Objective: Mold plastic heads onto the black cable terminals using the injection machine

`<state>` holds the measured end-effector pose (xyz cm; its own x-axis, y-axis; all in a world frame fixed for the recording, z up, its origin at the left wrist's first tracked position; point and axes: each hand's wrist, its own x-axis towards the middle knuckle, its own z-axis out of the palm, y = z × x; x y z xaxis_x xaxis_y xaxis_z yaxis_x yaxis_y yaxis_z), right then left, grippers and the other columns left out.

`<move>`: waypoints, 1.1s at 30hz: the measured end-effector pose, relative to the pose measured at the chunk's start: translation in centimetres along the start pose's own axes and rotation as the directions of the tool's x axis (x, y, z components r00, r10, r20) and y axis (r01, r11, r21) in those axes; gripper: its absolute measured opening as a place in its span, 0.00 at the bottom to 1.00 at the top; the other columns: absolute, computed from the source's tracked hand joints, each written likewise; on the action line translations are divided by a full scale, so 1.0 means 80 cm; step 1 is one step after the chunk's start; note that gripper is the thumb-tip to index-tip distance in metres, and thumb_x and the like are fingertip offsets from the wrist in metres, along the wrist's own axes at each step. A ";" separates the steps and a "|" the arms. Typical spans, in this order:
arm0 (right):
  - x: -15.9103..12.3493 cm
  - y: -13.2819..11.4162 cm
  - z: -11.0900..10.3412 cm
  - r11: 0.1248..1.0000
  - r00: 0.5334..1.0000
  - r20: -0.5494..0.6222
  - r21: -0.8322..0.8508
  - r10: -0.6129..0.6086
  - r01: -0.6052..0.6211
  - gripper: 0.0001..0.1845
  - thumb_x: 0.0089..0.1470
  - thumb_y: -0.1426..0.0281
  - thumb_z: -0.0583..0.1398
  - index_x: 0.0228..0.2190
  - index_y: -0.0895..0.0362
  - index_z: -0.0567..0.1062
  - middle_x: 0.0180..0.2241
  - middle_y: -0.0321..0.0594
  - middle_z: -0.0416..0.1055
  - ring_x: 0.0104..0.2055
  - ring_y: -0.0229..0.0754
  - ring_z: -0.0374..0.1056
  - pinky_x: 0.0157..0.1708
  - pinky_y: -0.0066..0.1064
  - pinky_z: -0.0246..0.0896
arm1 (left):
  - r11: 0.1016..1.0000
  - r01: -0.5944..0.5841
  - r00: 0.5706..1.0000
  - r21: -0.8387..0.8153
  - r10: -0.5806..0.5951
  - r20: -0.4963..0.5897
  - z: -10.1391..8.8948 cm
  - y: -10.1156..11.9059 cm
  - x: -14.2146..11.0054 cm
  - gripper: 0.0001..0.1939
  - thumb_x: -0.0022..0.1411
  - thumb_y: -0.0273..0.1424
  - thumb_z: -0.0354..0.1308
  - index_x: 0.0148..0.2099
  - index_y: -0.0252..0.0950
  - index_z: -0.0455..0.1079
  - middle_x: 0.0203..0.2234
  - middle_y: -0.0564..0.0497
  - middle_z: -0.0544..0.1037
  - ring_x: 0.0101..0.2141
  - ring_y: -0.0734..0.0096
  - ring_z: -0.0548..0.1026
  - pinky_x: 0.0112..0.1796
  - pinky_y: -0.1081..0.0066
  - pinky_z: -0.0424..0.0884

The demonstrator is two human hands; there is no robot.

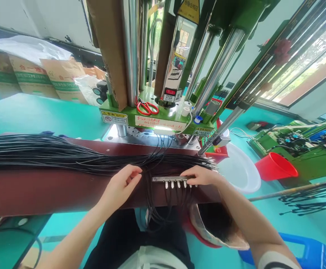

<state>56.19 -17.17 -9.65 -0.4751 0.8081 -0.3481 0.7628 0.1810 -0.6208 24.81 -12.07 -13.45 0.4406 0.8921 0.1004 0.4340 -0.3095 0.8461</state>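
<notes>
A thick bundle of thin black cables (39, 153) lies across a dark red work shelf (53, 190). A narrow metal bar (171, 179) with several small plugs along it rests on the shelf, and black cables hang down from it. My left hand (123, 183) pinches black cables just left of the bar, fingers closed. My right hand (202, 175) presses on the bar's right end, fingers curled over it.
A green vertical press (163, 119) with steel columns stands behind the shelf, red scissors (147, 107) on its base. A white basin (240, 170) and a red funnel (275, 166) lie to the right. Cardboard boxes (31, 78) line the far left.
</notes>
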 end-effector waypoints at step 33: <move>0.233 0.026 -0.121 0.983 0.518 -0.843 0.184 0.147 0.021 0.12 0.55 0.75 0.55 0.42 0.60 0.69 0.42 0.43 0.68 0.44 0.44 0.64 0.47 0.43 0.59 | 0.874 -0.145 0.989 0.464 0.131 0.062 0.045 -0.009 0.137 0.15 0.64 0.36 0.41 0.32 0.38 0.66 0.30 0.48 0.76 0.33 0.65 0.72 0.32 0.69 0.58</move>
<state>53.15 3.71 -10.60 0.2354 0.9175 0.3205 0.6586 0.0919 -0.7468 32.19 -3.29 -14.84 0.5418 0.8215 0.1776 0.6798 -0.5525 0.4823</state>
